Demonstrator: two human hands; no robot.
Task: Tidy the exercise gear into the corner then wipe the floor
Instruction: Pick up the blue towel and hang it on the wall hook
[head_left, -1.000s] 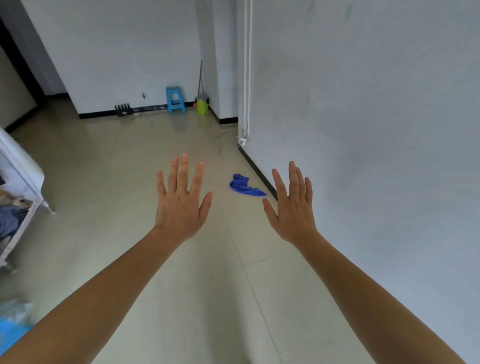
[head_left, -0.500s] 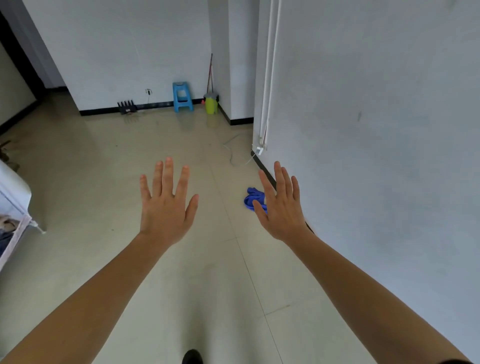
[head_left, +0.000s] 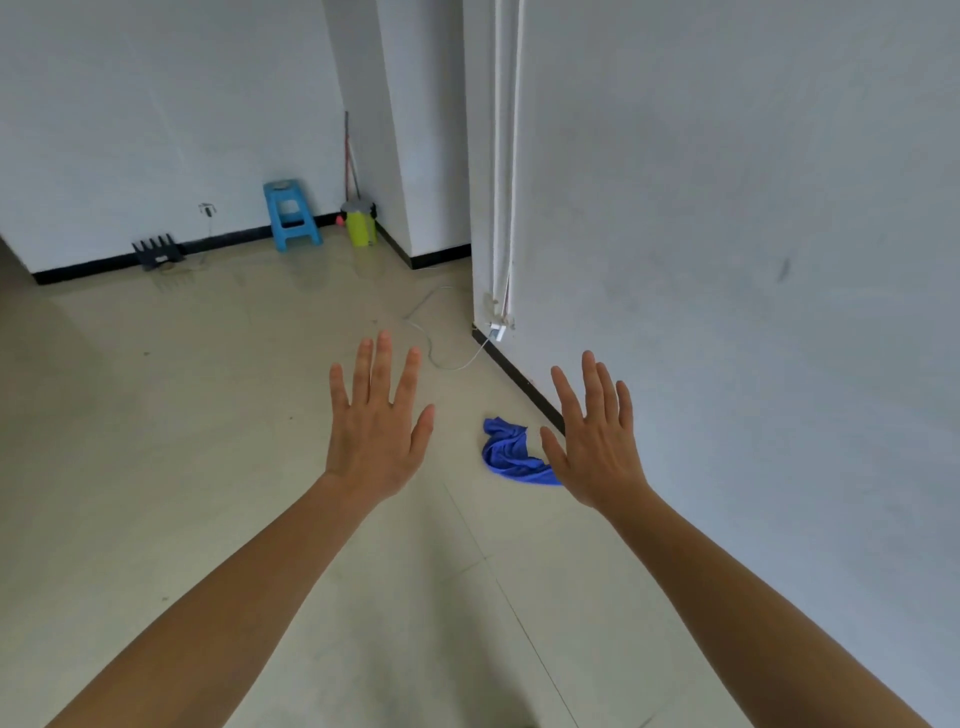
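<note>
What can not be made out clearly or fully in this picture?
Head view:
- Blue cloth: its right end is hidden behind the right hand.
- Dark rack at the far wall: too small to identify.
- Green container: too small, contents unseen.

Wall (head_left: 727, 312) runs close along the right, just beside the right hand (head_left: 597, 452); tight that side. Cloth (head_left: 511, 452) lies on the floor (head_left: 208, 415) at the wall's foot, near end hidden behind that hand. Bare tile between cloth and left hand (head_left: 376, 436). Cable (head_left: 441, 353) loops over the floor beyond the cloth. Stool (head_left: 290, 215), bucket (head_left: 359, 223) and rack (head_left: 158, 252) stand well off at the far wall. Wide open floor to the left.
</note>
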